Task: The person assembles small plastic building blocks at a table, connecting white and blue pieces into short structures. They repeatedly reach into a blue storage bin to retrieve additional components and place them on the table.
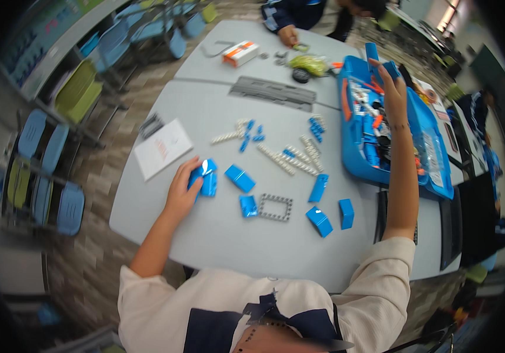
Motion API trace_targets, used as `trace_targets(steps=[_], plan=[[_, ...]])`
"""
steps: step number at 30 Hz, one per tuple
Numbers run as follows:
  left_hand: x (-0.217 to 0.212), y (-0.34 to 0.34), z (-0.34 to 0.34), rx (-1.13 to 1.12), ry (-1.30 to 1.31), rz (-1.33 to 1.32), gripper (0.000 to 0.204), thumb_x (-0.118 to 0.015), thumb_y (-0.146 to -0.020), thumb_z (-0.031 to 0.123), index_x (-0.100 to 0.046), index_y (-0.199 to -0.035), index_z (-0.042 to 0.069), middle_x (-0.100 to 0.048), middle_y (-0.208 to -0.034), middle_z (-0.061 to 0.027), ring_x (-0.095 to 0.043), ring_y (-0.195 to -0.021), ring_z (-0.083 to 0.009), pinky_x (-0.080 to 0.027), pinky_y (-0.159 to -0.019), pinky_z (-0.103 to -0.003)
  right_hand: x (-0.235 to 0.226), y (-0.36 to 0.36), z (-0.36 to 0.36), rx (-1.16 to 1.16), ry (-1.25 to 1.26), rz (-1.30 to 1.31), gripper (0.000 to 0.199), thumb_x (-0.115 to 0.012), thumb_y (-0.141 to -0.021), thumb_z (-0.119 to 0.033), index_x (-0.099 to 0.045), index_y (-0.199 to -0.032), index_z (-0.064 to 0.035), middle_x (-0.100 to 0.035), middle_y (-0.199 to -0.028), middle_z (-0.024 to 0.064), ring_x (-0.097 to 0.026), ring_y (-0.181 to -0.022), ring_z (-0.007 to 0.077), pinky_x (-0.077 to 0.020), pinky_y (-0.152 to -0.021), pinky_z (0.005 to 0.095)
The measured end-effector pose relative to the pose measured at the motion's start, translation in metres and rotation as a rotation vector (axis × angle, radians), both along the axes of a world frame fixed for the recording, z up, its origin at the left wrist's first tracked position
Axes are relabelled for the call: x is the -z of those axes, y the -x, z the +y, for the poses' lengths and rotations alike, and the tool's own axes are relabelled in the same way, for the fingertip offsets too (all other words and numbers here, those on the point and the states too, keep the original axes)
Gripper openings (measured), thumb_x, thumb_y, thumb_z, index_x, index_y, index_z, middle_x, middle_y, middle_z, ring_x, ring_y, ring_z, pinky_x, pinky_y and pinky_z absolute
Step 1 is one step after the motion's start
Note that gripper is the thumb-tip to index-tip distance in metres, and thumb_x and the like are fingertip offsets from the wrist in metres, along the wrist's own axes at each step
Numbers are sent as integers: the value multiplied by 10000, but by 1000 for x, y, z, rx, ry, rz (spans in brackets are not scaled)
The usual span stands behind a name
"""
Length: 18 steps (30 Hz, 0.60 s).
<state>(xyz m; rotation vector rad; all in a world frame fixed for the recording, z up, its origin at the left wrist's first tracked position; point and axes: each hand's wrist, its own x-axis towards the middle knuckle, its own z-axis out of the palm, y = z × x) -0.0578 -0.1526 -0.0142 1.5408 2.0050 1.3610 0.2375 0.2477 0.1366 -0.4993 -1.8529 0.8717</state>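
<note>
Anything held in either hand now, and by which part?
Left hand holds a blue panel by its left side. Right hand seems to hold a blue piece; exact grip spot unclear.

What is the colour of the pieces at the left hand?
The pieces at the left hand are glossy blue, best seen in the head view.

The blue panels look smooth, glossy plastic.

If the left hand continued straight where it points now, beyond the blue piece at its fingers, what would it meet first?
Past the blue piece, the left hand would probably meet the nearest white beam first, though the hand's height is unclear.
</note>
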Motion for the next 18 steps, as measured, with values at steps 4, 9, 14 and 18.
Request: trace_targets(steps=[4,9,14,18], plan=[[3,1,1,2,-57,-58,313,-486,-937,141,-532,-1222,19,-500,-1315,-158,-468,-1240,-283,-337,-1051,-357,8,30,-140,-433,180,-162,259,-537,-939,-211,-631,-1084,-19,-636,-1057,64,-540,-1031,127,-386,-938,284],[4,1,0,10,-142,-95,307,-439,-969,161,-542,-1219,16,-513,-1293,-148,-469,-1234,-275,-342,-1044,-348,43,74,-236,-722,657,-629,420,-485,-948,-358,-662,-1064,5,-626,-1050,106,-588,-932,185,-476,-918,356],[-1,-4,-5,3,-149,85,327,-485,-949,224,-558,-1234,81,-488,-1353,-121,-399,-1305,-312,-300,-1075,-433,72,104,-265,-709,898,-733,517,-491,-939,-458,-650,-1118,1,-640,-1020,100,-606,-784,147,-550,-786,308],[-7,-13,-14,33,49,371,409,-600,-855,204,-560,-1260,162,-445,-1414,-84,-323,-1369,-329,-214,-1108,-533,76,108,-265,-711,952,-701,549,-516,-915,-494,-656,-1120,-4,-635,-999,118,-590,-705,118,-559,-642,275]])
